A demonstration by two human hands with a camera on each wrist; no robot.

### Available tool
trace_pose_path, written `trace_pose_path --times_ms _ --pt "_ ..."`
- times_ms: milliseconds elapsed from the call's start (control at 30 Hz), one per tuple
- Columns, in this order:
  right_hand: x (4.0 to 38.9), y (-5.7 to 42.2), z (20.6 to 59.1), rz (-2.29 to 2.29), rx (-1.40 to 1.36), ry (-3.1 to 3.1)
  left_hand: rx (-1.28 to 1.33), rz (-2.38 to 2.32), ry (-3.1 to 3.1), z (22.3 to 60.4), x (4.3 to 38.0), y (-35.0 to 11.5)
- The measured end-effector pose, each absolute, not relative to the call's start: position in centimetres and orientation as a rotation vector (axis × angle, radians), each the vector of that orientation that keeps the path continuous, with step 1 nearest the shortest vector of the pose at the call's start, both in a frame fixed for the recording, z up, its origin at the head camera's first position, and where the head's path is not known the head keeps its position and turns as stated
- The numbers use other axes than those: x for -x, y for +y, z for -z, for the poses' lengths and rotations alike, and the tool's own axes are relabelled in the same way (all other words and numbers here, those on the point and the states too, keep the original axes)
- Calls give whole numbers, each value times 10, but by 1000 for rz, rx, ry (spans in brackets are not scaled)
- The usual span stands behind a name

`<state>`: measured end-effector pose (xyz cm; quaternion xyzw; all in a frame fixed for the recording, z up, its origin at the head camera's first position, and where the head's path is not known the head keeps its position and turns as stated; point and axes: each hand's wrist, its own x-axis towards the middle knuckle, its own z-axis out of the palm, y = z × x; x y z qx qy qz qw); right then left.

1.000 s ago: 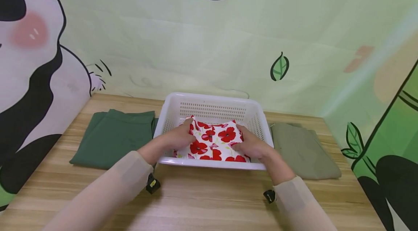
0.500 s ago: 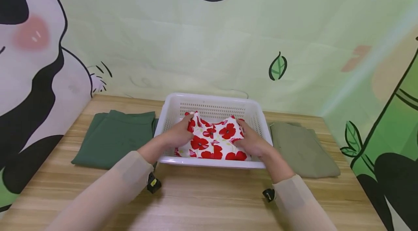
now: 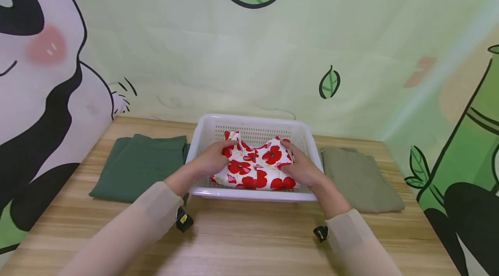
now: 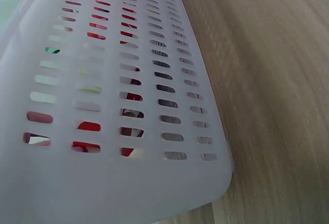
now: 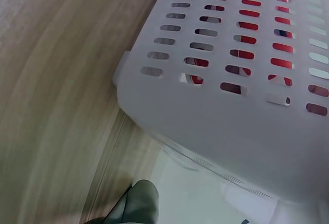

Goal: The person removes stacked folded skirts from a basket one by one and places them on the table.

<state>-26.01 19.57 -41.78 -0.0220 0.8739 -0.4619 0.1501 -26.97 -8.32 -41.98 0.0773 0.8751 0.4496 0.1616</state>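
Observation:
A folded white garment with red flowers (image 3: 255, 167) lies inside a white plastic basket (image 3: 253, 196). My left hand (image 3: 210, 159) holds the garment's left side, its fingers lying over the raised far corner. On the opposite side my right hand (image 3: 302, 167) grips the cloth between thumb and fingers. The far edge of the garment dips in the middle between its two raised corners. In the left wrist view the basket's slotted wall (image 4: 110, 100) hides my hand, with red patches showing through. Likewise, the slotted wall (image 5: 231, 70) hides my hand in the right wrist view.
A folded dark green cloth (image 3: 144, 165) lies left of the basket, and a folded olive-grey cloth (image 3: 360, 178) to its right. All stand on a wooden table (image 3: 249, 237). Behind it hangs a green printed backdrop (image 3: 187, 50) with leaves and a panda.
The garment's far corners have risen a little and its far edge now dips more. My left fingers have shifted right over the cloth. The basket stays in place.

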Motion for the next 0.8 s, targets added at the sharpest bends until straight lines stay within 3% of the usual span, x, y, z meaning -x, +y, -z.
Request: trace_pose_path --times_ms 800 --pt "252 201 394 1319 95 2583 -265 -1375 2542 399 258 -90"
